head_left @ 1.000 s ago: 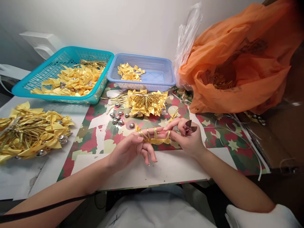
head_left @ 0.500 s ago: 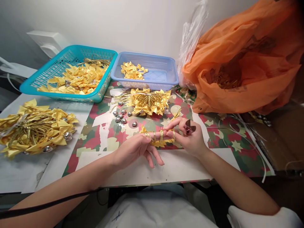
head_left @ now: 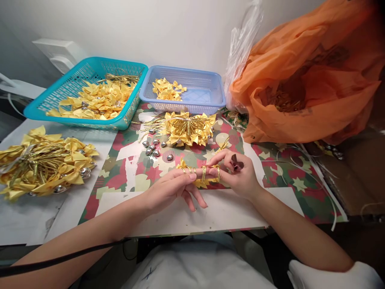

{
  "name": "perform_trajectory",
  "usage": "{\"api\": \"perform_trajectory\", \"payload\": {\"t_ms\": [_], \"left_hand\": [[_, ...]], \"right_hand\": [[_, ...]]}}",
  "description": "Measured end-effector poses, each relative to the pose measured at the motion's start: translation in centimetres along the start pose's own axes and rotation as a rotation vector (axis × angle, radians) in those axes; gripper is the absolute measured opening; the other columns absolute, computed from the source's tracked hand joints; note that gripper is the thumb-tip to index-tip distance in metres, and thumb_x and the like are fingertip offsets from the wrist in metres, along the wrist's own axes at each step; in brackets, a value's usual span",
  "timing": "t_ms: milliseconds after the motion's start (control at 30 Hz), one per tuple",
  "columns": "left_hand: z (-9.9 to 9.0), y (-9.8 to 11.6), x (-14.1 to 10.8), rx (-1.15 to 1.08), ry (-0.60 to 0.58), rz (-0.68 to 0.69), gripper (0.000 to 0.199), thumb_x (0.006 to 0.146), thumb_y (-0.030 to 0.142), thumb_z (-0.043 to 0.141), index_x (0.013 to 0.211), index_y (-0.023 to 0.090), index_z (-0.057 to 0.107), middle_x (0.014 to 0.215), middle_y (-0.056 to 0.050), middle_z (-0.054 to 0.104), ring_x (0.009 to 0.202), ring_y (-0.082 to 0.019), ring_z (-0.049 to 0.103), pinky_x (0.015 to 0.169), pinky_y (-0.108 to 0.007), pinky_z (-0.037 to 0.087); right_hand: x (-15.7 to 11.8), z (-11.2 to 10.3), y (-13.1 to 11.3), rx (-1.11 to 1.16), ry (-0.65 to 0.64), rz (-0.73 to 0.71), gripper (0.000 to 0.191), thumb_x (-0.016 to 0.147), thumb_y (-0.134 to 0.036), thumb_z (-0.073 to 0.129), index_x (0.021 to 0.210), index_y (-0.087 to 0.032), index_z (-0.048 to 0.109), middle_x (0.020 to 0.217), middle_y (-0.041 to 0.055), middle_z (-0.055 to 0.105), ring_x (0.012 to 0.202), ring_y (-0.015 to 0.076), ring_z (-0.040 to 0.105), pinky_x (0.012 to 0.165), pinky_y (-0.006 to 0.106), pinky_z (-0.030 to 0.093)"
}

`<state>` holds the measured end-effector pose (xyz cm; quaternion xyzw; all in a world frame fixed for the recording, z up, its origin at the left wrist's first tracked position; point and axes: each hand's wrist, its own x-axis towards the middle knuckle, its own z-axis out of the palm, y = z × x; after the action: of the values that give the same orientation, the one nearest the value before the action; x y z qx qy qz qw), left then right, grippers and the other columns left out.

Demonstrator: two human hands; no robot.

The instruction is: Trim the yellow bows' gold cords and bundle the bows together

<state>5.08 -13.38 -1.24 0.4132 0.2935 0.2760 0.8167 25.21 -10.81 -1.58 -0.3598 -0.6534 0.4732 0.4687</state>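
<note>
My left hand points to the right. Several loops of thin gold cord circle its outstretched index finger, and its thumb presses on them while the other fingers hang loosely curled. My right hand meets that fingertip, thumb and index finger pinched on a gold loop at its end. Yellow ribbon bows show behind the fingers, partly hidden. A dark brown ribbon bow sits on my right hand by the curled fingers. Just beyond lies a bundle of yellow bows with gold cords, with small silver bells beside it.
A teal basket of yellow bows and a blue basket with a few stand at the back. Another bow bundle lies left. An orange bag fills the right back. White strips trail over the patterned sheet.
My left thumb has slid slightly right along the index finger, onto the gold loops. The right hand has shifted very slightly left, still pinching. The things on the table stay put.
</note>
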Motion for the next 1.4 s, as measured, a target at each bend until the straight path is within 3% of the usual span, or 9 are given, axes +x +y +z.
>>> {"api": "perform_trajectory", "payload": {"t_ms": [300,467,667,833,900,967,1100,1233,1400], "left_hand": [[0.0,-0.1,0.1,0.008,0.014,-0.029,0.050,0.090,0.041,0.054,0.124,0.006,0.066,0.072,-0.015,0.076,0.064,-0.021,0.071,0.053,-0.025,0.055],[0.1,-0.4,-0.1,-0.004,0.024,-0.043,0.042,0.087,0.037,0.062,0.122,0.013,0.065,0.068,-0.007,0.072,0.065,-0.020,0.071,0.052,-0.025,0.055],[0.5,-0.2,-0.2,0.089,-0.011,-0.125,0.022,0.085,0.033,0.069,0.100,0.017,0.063,0.091,-0.004,0.071,0.053,-0.009,0.064,0.047,-0.019,0.048],[0.5,-0.1,-0.1,0.066,-0.034,-0.180,0.026,0.086,0.037,0.067,0.077,0.015,0.056,0.069,0.001,0.065,0.041,-0.005,0.055,0.040,-0.016,0.040],[0.4,-0.2,-0.1,-0.042,-0.029,-0.162,0.028,0.083,0.038,0.070,0.076,0.016,0.055,0.068,0.001,0.065,0.038,-0.006,0.054,0.036,-0.016,0.037],[0.2,-0.2,-0.1,-0.154,-0.015,-0.145,0.029,0.081,0.038,0.072,0.076,0.016,0.054,0.068,0.000,0.065,0.035,-0.005,0.052,0.033,-0.016,0.035],[-0.1,-0.1,-0.1,-0.248,0.021,-0.091,0.028,0.081,0.037,0.073,0.081,0.015,0.056,0.068,0.002,0.063,0.033,-0.005,0.051,0.031,-0.015,0.036],[-0.3,-0.1,0.0,-0.234,0.057,-0.020,0.027,0.080,0.036,0.074,0.095,0.017,0.062,0.075,0.002,0.064,0.037,-0.005,0.052,0.031,-0.016,0.040],[-0.2,-0.3,-0.1,-0.147,0.182,0.012,0.039,0.080,0.034,0.074,0.115,0.017,0.066,0.108,-0.011,0.070,0.055,-0.008,0.058,0.042,-0.018,0.047]], "right_hand": [[0.0,-0.2,-0.2,-0.044,-0.034,-0.003,0.045,0.073,-0.015,0.072,0.060,-0.023,0.030,0.081,0.0028,0.071,0.074,0.0169,0.062,0.065,0.032,0.047],[0.0,-0.3,-0.3,-0.030,-0.137,0.048,0.033,0.071,-0.012,0.067,0.063,-0.023,0.037,0.086,0.0019,0.070,0.068,0.0135,0.056,0.058,0.028,0.044],[0.0,-0.4,-0.3,-0.029,-0.224,0.112,0.029,0.071,-0.015,0.070,0.067,-0.022,0.043,0.091,0.0023,0.069,0.071,0.0135,0.057,0.067,0.030,0.048],[0.6,-1.7,-0.5,-0.075,-0.276,0.031,0.044,0.068,-0.022,0.080,0.070,-0.023,0.036,0.099,0.0040,0.068,0.085,0.0179,0.061,0.070,0.032,0.050],[1.0,-2.3,-0.3,-0.079,-0.215,-0.064,0.051,0.065,-0.024,0.083,0.071,-0.024,0.033,0.102,0.0032,0.066,0.090,0.0183,0.060,0.076,0.034,0.049],[1.3,-2.8,0.1,-0.129,-0.043,-0.110,0.052,0.065,-0.024,0.083,0.073,-0.024,0.033,0.107,0.0030,0.064,0.094,0.0184,0.059,0.082,0.035,0.048],[1.9,-3.0,1.6,-0.367,0.300,-0.038,0.036,0.071,-0.025,0.076,0.082,-0.024,0.042,0.112,0.0049,0.061,0.100,0.0201,0.058,0.091,0.039,0.045],[2.3,-3.0,2.8,-0.416,0.313,0.049,0.016,0.078,-0.020,0.061,0.089,-0.023,0.051,0.104,0.0057,0.066,0.087,0.0180,0.060,0.083,0.035,0.048],[2.4,-2.9,2.9,-0.490,0.338,0.043,0.004,0.078,-0.019,0.059,0.078,-0.021,0.056,0.081,0.0021,0.068,0.067,0.0147,0.057,0.064,0.028,0.047]]}}
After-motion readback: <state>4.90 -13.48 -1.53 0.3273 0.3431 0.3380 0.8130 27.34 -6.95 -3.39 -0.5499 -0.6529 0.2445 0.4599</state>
